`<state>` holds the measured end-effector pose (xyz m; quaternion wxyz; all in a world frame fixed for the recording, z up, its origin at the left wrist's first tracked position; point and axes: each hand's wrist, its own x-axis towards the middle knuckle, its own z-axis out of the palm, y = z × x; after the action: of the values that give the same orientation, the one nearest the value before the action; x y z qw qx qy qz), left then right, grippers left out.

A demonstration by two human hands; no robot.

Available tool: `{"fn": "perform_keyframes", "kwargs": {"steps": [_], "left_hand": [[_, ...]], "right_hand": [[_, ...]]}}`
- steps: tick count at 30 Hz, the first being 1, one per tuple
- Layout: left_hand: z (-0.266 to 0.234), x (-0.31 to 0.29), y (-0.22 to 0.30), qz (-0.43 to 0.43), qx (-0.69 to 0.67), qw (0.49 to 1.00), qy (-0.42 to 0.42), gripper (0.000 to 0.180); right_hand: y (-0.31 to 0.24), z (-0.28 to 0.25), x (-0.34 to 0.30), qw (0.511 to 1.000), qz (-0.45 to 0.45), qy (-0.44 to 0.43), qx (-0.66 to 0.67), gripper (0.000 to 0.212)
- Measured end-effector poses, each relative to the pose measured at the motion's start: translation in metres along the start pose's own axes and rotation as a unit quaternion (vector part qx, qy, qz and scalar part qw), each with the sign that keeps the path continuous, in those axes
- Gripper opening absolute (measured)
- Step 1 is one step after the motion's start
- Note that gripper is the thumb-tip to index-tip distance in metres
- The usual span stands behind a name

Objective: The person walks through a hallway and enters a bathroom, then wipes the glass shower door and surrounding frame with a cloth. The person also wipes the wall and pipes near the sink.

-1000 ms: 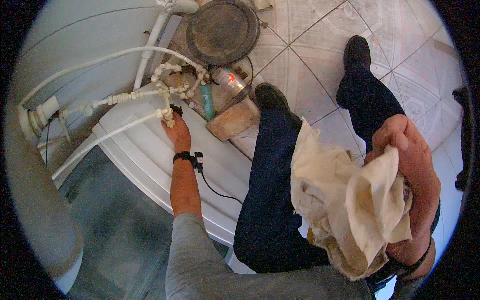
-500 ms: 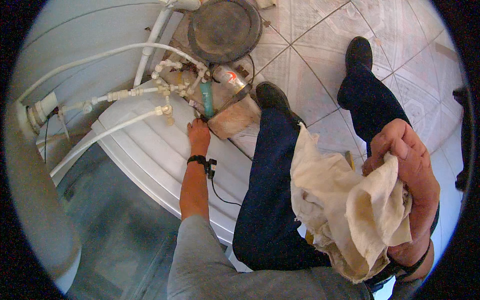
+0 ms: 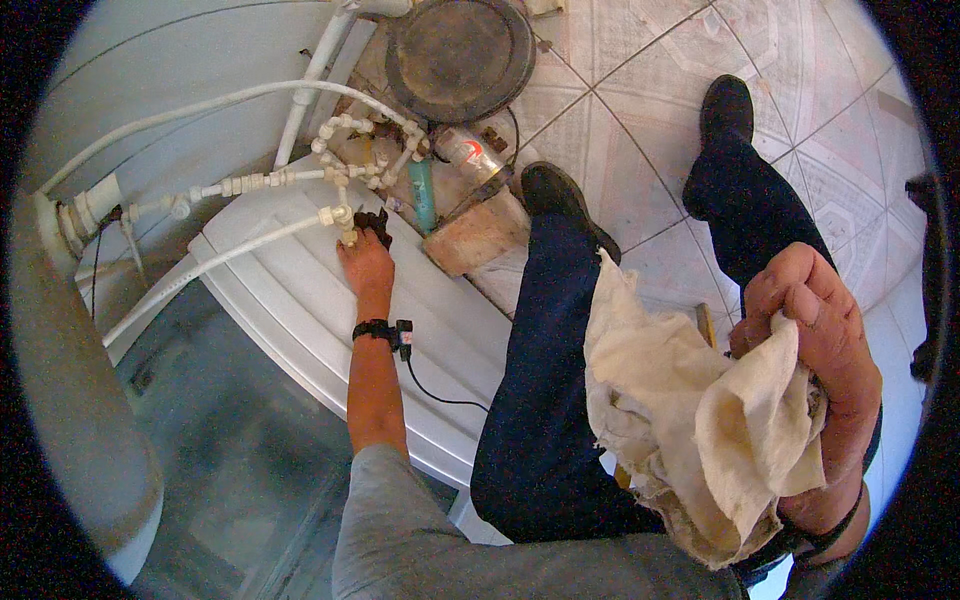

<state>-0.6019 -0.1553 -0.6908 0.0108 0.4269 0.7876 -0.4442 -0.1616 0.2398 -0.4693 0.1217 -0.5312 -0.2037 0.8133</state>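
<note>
My left hand (image 3: 366, 270) reaches over the white ridged panel, close below the end of a cream pipe fitting (image 3: 347, 232). Its fingers are closed on a small dark, crumpled piece (image 3: 378, 226), whose kind I cannot make out. On the right, my right hand (image 3: 815, 315) grips a cream cloth (image 3: 680, 390) that hangs in folds over my thigh. The cloth has frayed edges and some dirty patches. A green cylinder (image 3: 422, 192), a silver can (image 3: 472, 158) and a worn block (image 3: 478, 234) lie just beyond my left hand.
White pipes and joints (image 3: 250, 184) run from the wall at left. The white ridged panel (image 3: 300, 260) curves beside a murky grey surface (image 3: 230, 420). A round dark lid-like disc (image 3: 460, 58) lies at the back. My shoes (image 3: 555, 195) rest on the tiled floor (image 3: 640, 150).
My left hand has moved left from beside the block to the pipe fitting, bringing the dark piece along. My right hand keeps its hold on the cloth.
</note>
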Motion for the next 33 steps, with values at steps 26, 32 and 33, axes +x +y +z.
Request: {"fn": "perform_keyframes", "kwargs": {"steps": [26, 32, 33], "left_hand": [[-0.036, 0.018, -0.089, -0.086, -0.045, 0.988, 0.119, 0.036], [-0.028, 0.084, -0.133, 0.019, 0.072, 0.993, 0.096, 0.03], [-0.024, 0.088, -0.131, 0.059, 0.057, 0.991, 0.107, 0.031]], "right_hand": [[0.015, 0.005, -0.004, 0.997, -0.036, 0.048, -0.051, 0.034], [0.015, 0.014, -0.008, 0.998, -0.016, 0.036, -0.045, 0.034], [0.015, 0.016, -0.007, 0.998, -0.025, 0.045, -0.047, 0.034]]}}
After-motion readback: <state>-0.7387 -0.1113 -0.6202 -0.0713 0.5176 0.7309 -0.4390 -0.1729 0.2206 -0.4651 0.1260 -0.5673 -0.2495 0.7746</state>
